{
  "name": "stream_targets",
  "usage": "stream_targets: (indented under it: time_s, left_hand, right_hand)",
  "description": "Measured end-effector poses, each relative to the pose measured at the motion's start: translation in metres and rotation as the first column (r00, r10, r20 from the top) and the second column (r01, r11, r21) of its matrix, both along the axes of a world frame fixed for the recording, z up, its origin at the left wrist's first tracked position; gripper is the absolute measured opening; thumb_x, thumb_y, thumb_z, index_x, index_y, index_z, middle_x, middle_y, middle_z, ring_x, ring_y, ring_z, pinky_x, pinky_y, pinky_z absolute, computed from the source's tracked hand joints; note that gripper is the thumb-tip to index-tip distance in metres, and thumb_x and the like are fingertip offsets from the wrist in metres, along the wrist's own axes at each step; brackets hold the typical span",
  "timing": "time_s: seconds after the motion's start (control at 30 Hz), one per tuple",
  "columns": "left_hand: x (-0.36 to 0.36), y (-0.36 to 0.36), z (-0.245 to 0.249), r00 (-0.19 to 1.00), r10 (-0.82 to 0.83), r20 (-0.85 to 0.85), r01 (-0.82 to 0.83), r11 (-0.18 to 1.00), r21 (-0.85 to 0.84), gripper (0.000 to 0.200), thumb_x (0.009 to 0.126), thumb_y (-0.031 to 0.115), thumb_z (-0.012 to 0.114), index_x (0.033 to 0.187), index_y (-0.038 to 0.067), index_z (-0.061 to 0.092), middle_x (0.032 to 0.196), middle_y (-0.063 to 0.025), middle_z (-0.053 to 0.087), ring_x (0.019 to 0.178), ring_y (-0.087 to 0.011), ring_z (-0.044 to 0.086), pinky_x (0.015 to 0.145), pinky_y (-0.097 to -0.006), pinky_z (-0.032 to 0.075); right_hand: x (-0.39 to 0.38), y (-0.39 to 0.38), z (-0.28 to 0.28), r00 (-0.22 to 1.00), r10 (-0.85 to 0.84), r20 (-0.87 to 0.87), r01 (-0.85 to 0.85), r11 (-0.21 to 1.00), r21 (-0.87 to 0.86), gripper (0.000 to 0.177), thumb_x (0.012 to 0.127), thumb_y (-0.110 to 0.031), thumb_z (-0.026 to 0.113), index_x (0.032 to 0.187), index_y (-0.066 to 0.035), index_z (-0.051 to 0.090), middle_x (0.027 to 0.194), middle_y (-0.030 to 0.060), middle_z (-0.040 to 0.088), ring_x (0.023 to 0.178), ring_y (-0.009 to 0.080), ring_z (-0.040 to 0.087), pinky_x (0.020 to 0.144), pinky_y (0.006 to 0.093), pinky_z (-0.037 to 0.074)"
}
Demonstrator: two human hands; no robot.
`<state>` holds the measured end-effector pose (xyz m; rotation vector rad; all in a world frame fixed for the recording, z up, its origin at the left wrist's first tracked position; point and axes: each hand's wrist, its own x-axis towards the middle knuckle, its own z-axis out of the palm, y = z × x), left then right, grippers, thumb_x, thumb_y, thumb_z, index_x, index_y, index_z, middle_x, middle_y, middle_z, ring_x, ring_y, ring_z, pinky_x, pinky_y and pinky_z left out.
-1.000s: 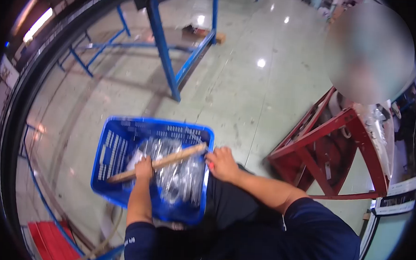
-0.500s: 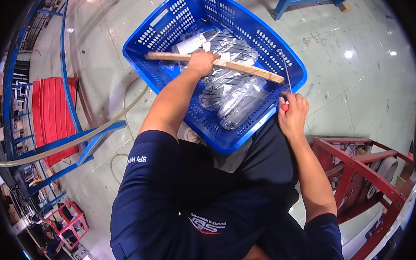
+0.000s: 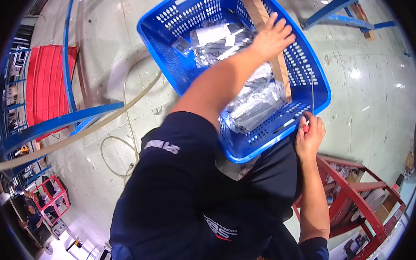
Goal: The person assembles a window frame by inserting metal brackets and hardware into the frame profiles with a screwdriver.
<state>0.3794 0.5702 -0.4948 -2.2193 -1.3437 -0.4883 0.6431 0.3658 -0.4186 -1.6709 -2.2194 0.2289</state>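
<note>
My left hand (image 3: 271, 40) reaches into a blue plastic basket (image 3: 244, 155). Its fingers are spread over a wooden strip (image 3: 279, 70), which now stands along the basket's right side. Below that arm, clear plastic bags (image 3: 258, 104) of dark parts fill the basket's middle, some with white labels (image 3: 211, 34). Just outside the near right rim, my right hand (image 3: 309, 139) is closed round the red handle (image 3: 305, 128) of what looks like a screwdriver. Its thin metal shaft (image 3: 312, 95) points up beside the basket wall.
To the left a blue metal frame (image 3: 69, 119) stands near a red panel (image 3: 50, 83), with a pale hose (image 3: 140, 97) across the floor. A red metal frame (image 3: 354, 187) is close by my right arm. Another blue frame (image 3: 334, 12) stands at the far right.
The wooden strip has swung from lying across the basket to running along its right side. My left hand has moved right with it and its fingers have spread. The right hand still holds the screwdriver.
</note>
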Motion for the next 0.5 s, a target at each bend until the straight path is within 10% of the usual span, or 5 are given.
stream_targets:
  time_s: [0.13, 0.17, 0.23, 0.37, 0.5]
  left_hand:
    - [-0.061, -0.019, 0.071, 0.924, 0.369, 0.100, -0.246, 0.774, -0.583, 0.023, 0.085, 0.031, 0.069, 0.104, 0.020, 0.073, 0.102, -0.0073, 0.073, 0.105, -0.0273, 0.069, 0.085, -0.0494, 0.047]
    - [-0.083, -0.022, 0.046, 0.830, 0.461, 0.314, -0.231, 0.797, -0.559, 0.053, 0.090, 0.027, 0.075, 0.135, 0.004, 0.059, 0.139, -0.0119, 0.061, 0.133, -0.0340, 0.052, 0.122, -0.0506, 0.030]
    - [-0.134, -0.012, -0.025, 0.827, 0.421, 0.373, -0.287, 0.886, -0.363, 0.030, 0.086, 0.035, 0.074, 0.108, 0.015, 0.068, 0.102, -0.0091, 0.074, 0.101, -0.0306, 0.070, 0.085, -0.0501, 0.051]
    - [-0.139, -0.026, -0.050, 0.934, 0.357, 0.029, -0.061, 0.238, -0.969, 0.067, 0.086, 0.058, 0.074, 0.121, 0.001, 0.065, 0.123, -0.0225, 0.070, 0.114, -0.0380, 0.067, 0.099, -0.0460, 0.052]
    - [-0.086, -0.052, -0.051, 0.926, 0.339, -0.166, -0.204, 0.080, -0.976, 0.102, 0.081, 0.069, 0.073, 0.145, -0.007, 0.052, 0.155, -0.0264, 0.046, 0.140, -0.0418, 0.048, 0.115, -0.0436, 0.044]
  right_hand:
    - [-0.009, -0.002, 0.002, 0.999, -0.038, 0.000, 0.038, 0.999, -0.018, 0.020, 0.098, -0.018, 0.065, 0.116, -0.011, 0.068, 0.100, 0.0149, 0.062, 0.097, 0.0372, 0.059, 0.090, 0.0482, 0.043]
    - [-0.010, -0.001, -0.001, 0.999, -0.044, -0.016, 0.044, 0.999, -0.023, 0.020, 0.098, -0.018, 0.065, 0.116, -0.011, 0.068, 0.099, 0.0151, 0.062, 0.097, 0.0372, 0.058, 0.090, 0.0483, 0.043]
    - [-0.015, -0.002, -0.004, 0.997, -0.079, 0.012, 0.079, 0.996, -0.030, 0.020, 0.098, -0.018, 0.065, 0.116, -0.011, 0.068, 0.098, 0.0153, 0.061, 0.097, 0.0371, 0.058, 0.089, 0.0484, 0.044]
    - [-0.022, 0.000, -0.007, 0.993, -0.120, 0.004, 0.120, 0.992, -0.041, 0.020, 0.097, -0.018, 0.065, 0.116, -0.011, 0.068, 0.097, 0.0158, 0.061, 0.095, 0.0372, 0.058, 0.088, 0.0487, 0.044]
    - [-0.024, -0.001, -0.007, 0.991, -0.133, 0.020, 0.133, 0.991, -0.022, 0.020, 0.097, -0.019, 0.065, 0.115, -0.011, 0.069, 0.096, 0.0165, 0.060, 0.094, 0.0376, 0.058, 0.088, 0.0490, 0.044]
